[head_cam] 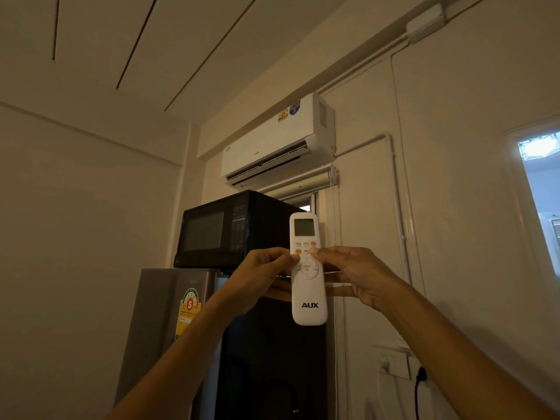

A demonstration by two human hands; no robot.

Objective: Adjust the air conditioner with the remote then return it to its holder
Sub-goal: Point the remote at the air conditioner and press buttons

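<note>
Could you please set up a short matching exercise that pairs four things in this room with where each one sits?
Things:
1. remote
2. air conditioner
3. microwave
4. fridge

Places:
A. directly under the microwave
B. high on the wall, near the ceiling
C. held upright between the left hand and the right hand
D. on top of the fridge

Pairs: 1-C, 2-B, 3-D, 4-A
</note>
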